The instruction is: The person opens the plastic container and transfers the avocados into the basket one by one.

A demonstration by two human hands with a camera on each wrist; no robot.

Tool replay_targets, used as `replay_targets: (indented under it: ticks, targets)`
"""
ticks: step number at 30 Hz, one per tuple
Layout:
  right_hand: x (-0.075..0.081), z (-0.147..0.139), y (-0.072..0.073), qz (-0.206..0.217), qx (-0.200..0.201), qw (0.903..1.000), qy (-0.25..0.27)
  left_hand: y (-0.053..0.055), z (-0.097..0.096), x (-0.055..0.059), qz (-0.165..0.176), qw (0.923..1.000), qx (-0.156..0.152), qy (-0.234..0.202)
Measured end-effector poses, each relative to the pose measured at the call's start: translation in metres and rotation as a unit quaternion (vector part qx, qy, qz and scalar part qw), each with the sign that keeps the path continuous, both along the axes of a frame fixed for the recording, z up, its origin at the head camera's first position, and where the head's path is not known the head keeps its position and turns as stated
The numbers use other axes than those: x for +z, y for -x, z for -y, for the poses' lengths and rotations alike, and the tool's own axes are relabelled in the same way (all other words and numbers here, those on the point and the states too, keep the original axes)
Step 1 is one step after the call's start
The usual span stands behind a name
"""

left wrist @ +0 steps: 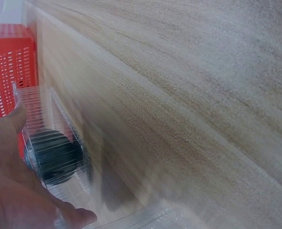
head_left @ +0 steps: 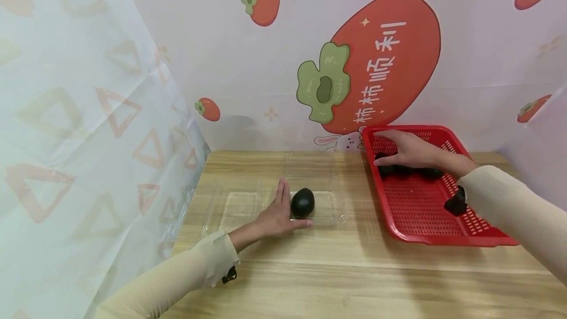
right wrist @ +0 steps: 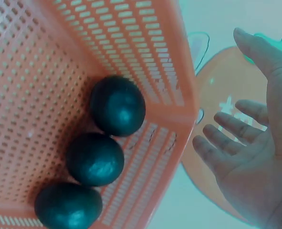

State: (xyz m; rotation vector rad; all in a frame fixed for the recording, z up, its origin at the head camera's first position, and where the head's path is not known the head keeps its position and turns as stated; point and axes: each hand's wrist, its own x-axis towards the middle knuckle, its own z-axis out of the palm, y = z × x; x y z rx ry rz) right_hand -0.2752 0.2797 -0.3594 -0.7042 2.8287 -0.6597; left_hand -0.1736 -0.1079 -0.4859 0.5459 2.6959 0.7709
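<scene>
A dark avocado [head_left: 303, 203] sits in a clear plastic box [head_left: 328, 207] whose lid stands raised at the back. My left hand [head_left: 275, 218] touches the left side of this box, its fingers and thumb extended and spread around the near left corner. In the left wrist view the avocado [left wrist: 55, 156] shows through the ribbed clear wall. Over the back left of the red basket [head_left: 386, 210] hovers my right hand [head_left: 409, 150], fingers loosely extended and holding nothing. Three dark avocados, among them the uppermost avocado [right wrist: 118, 106], lie in a row along one basket wall.
Another clear plastic box [head_left: 239, 206] lies to the left of the first. Wooden tabletop [head_left: 310, 279] stretches along the front. A printed cloth wall [head_left: 239, 63] rises directly behind the table, and another sheet [head_left: 79, 112] hangs on the left.
</scene>
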Motion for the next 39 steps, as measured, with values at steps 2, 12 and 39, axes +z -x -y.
replay_targets:
  ticks: [2,12,39]
  targets:
    - [0.001,0.005,-0.002,-0.004,0.003,1.0000,-0.005,-0.002,0.000,0.006,0.000,1.0000,0.000,0.001]
    - [0.002,0.027,-0.012,-0.021,0.043,0.9988,-0.005,-0.001,0.000,0.004,-0.004,0.9999,-0.005,0.011]
    - [-0.013,0.075,-0.036,0.007,0.081,0.9963,0.027,-0.002,-0.001,0.005,-0.008,1.0000,-0.005,0.000]
